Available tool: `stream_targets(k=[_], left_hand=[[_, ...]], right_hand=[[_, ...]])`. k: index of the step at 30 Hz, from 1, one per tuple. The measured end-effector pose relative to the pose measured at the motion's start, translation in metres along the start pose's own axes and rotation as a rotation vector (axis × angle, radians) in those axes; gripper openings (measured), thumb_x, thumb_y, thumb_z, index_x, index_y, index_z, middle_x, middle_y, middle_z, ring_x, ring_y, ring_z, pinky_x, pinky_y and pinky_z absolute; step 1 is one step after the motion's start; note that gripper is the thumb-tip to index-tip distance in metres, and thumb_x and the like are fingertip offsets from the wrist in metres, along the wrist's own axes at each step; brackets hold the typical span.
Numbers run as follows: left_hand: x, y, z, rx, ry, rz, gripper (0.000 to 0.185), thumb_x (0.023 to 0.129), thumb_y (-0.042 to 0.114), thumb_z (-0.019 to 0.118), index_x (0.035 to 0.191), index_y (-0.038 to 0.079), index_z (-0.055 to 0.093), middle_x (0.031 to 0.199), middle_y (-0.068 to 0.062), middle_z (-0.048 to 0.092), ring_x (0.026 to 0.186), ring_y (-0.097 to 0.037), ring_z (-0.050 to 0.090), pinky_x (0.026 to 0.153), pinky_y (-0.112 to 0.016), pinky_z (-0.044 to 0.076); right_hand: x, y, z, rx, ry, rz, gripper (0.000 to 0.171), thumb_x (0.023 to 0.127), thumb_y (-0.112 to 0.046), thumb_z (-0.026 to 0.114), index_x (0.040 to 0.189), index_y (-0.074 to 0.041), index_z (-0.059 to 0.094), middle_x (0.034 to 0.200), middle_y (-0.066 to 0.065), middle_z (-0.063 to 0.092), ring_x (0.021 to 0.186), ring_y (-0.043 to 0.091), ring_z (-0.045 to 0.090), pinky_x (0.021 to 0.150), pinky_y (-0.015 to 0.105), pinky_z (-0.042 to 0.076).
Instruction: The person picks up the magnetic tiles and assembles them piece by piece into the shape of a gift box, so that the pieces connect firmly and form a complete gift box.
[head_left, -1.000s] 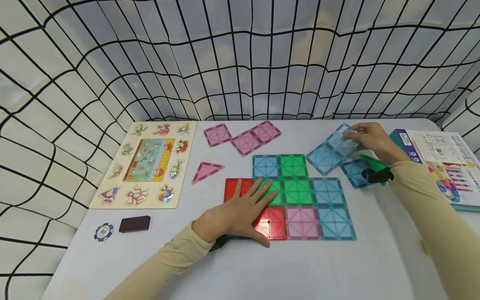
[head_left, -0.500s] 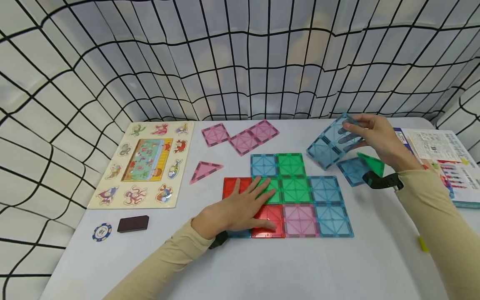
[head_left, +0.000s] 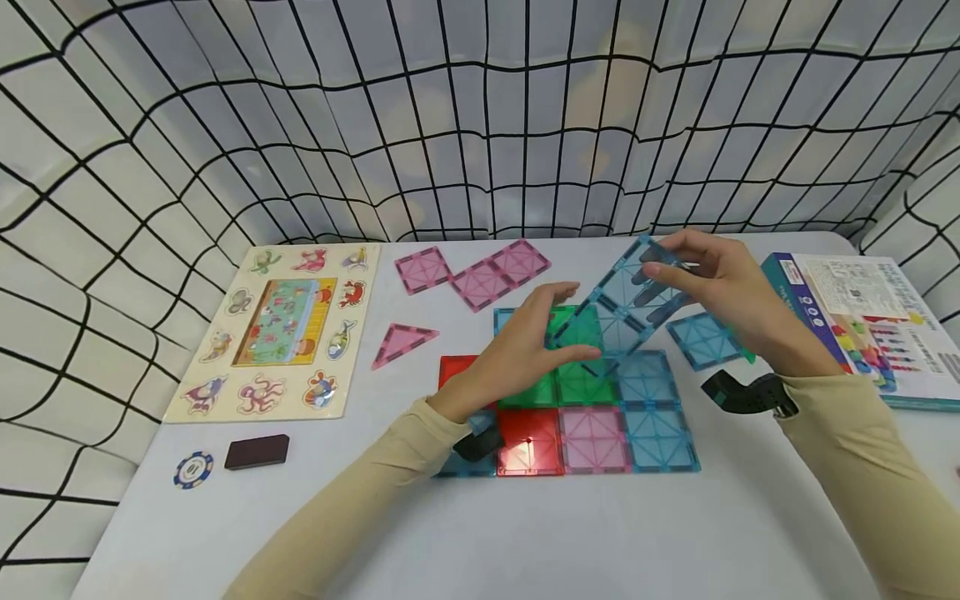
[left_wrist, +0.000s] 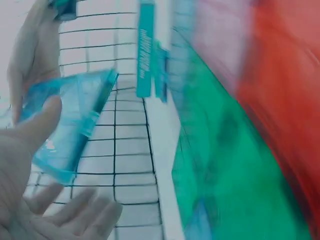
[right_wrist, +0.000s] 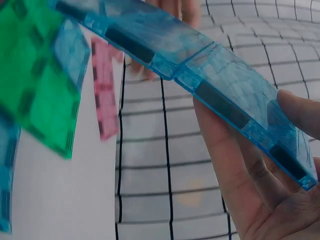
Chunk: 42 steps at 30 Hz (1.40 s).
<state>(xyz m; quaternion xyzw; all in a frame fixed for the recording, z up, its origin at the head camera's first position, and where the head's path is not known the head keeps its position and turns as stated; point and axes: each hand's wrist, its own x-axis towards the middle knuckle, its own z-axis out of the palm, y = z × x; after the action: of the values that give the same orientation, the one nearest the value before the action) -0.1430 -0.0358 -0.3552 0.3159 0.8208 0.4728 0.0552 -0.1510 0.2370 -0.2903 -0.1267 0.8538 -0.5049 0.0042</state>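
Note:
My right hand (head_left: 727, 292) pinches the upper right end of a joined pair of clear blue magnetic tiles (head_left: 618, 292), tilted and raised above the table. My left hand (head_left: 517, 350) hovers over the flat tile layout, thumb and fingers spread apart near the pair's lower left end. Whether it touches the pair I cannot tell. In the right wrist view, the blue pair (right_wrist: 215, 85) bends slightly at its seam. Beneath lie green tiles (head_left: 588, 383), a red tile (head_left: 528, 450), a pink tile (head_left: 592, 442) and blue tiles (head_left: 660, 437), partly hidden by my left hand.
Pink square tiles (head_left: 480, 285) and a pink triangle (head_left: 402, 343) lie behind and left. A blue tile (head_left: 701, 340) sits near a box (head_left: 877, 317) at right. An animal puzzle board (head_left: 273, 333), dark block (head_left: 257, 452) and poker chip (head_left: 193, 470) occupy the left. Black netting (head_left: 525, 133) rises behind.
My right hand has lifted the blue tile pair off the table and brought it left over the layout. My left hand has risen from the tiles and moved toward the pair.

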Motion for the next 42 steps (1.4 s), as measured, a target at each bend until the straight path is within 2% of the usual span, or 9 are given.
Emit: stream_targets(k=[3, 7, 14, 21, 25, 30, 34, 39, 42], left_hand=[[0.000, -0.002, -0.002, -0.154, -0.022, -0.034, 0.034, 0.097, 0.016, 0.077, 0.124, 0.001, 0.063, 0.115, -0.009, 0.070, 0.106, -0.028, 0.068, 0.094, -0.036, 0.057], [-0.011, 0.003, -0.010, -0.193, -0.049, -0.069, 0.017, 0.096, 0.014, 0.078, 0.096, 0.004, 0.064, 0.078, -0.003, 0.059, 0.081, -0.033, 0.069, 0.072, -0.029, 0.052], [-0.048, 0.018, -0.038, -0.053, -0.171, -0.125, 0.016, 0.096, 0.020, 0.078, 0.102, 0.006, 0.072, 0.087, 0.003, 0.066, 0.088, -0.014, 0.070, 0.082, -0.026, 0.057], [-0.095, 0.019, -0.027, 0.022, -0.386, -0.176, 0.034, 0.093, 0.019, 0.082, 0.121, 0.002, 0.076, 0.083, 0.012, 0.067, 0.071, -0.001, 0.051, 0.061, -0.018, 0.040], [-0.102, 0.016, -0.010, 0.080, -0.462, -0.140, 0.032, 0.090, 0.016, 0.085, 0.116, -0.001, 0.077, 0.077, 0.010, 0.061, 0.071, 0.001, 0.046, 0.061, -0.017, 0.038], [-0.102, 0.022, -0.002, 0.229, -0.482, -0.113, 0.041, 0.087, 0.015, 0.087, 0.123, 0.000, 0.074, 0.109, -0.003, 0.075, 0.089, -0.006, 0.061, 0.077, -0.018, 0.053], [-0.108, 0.031, 0.001, 0.452, -0.524, -0.065, 0.056, 0.090, 0.025, 0.086, 0.138, 0.003, 0.067, 0.123, -0.006, 0.066, 0.103, -0.012, 0.063, 0.087, -0.020, 0.057], [-0.123, 0.036, 0.007, 0.669, -0.528, 0.042, 0.066, 0.092, 0.036, 0.082, 0.146, 0.003, 0.060, 0.129, -0.007, 0.059, 0.112, -0.015, 0.058, 0.092, -0.021, 0.056], [-0.130, 0.035, 0.010, 0.735, -0.519, 0.110, 0.070, 0.092, 0.042, 0.081, 0.146, 0.002, 0.058, 0.129, -0.006, 0.057, 0.117, -0.016, 0.056, 0.097, -0.024, 0.054]], right_hand=[[-0.008, -0.008, 0.008, -0.024, -0.033, -0.036, 0.020, 0.104, -0.018, 0.067, 0.123, -0.010, 0.067, 0.111, -0.012, 0.068, 0.100, 0.006, 0.067, 0.083, 0.019, 0.054], [-0.018, -0.013, 0.013, -0.008, -0.047, -0.075, 0.021, 0.104, -0.014, 0.067, 0.124, -0.006, 0.066, 0.109, -0.006, 0.071, 0.099, 0.009, 0.070, 0.086, 0.018, 0.054], [-0.040, -0.004, 0.009, 0.106, -0.016, -0.065, 0.022, 0.106, -0.007, 0.061, 0.123, -0.020, 0.064, 0.108, -0.006, 0.071, 0.091, 0.013, 0.066, 0.079, 0.020, 0.054], [-0.069, 0.008, 0.027, -0.042, -0.288, -0.094, 0.046, 0.108, -0.008, 0.058, 0.152, -0.018, 0.052, 0.140, 0.013, 0.060, 0.111, 0.028, 0.069, 0.084, 0.029, 0.057], [-0.081, 0.021, 0.041, -0.025, -0.422, -0.075, 0.028, 0.106, -0.008, 0.061, 0.134, -0.011, 0.065, 0.135, 0.015, 0.064, 0.100, 0.021, 0.071, 0.081, 0.030, 0.058], [-0.095, 0.039, 0.054, 0.051, -0.525, -0.031, 0.019, 0.103, -0.009, 0.066, 0.122, -0.007, 0.067, 0.124, 0.011, 0.067, 0.101, 0.014, 0.068, 0.087, 0.026, 0.058], [-0.107, 0.048, 0.066, 0.065, -0.541, -0.007, 0.019, 0.102, -0.010, 0.068, 0.120, -0.007, 0.067, 0.119, 0.007, 0.068, 0.101, 0.010, 0.065, 0.084, 0.026, 0.059], [-0.122, 0.051, 0.076, -0.052, -0.510, -0.046, 0.030, 0.096, -0.022, 0.079, 0.121, -0.010, 0.069, 0.116, 0.001, 0.062, 0.093, 0.010, 0.056, 0.072, 0.023, 0.053], [-0.132, 0.047, 0.078, -0.164, -0.523, -0.067, 0.051, 0.086, -0.035, 0.088, 0.128, -0.014, 0.068, 0.123, 0.000, 0.052, 0.104, 0.017, 0.055, 0.080, 0.028, 0.057]])
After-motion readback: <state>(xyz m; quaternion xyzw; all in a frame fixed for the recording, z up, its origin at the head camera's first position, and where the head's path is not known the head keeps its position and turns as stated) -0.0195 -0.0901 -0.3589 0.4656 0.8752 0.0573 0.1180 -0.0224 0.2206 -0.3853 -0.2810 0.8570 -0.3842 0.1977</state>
